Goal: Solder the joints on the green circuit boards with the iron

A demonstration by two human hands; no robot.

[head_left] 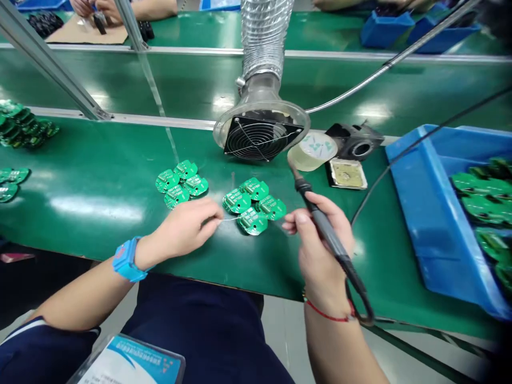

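Between my hands lies a panel of round green circuit boards on the green bench. My left hand, wearing a blue watch, pinches a thin strand of solder wire whose far end reaches the panel's nearest board. A second panel of circuit boards rests just beyond that hand. In my right hand is a soldering iron, gripped by its dark handle. Its tip points up and away, apart from the boards, near a pale round container.
A fume extractor hood on a silver duct hangs over the bench. Right of it are a soldering iron stand and a sponge tray. A blue bin holds more boards; stacked boards sit far left. Co-workers' hands show across.
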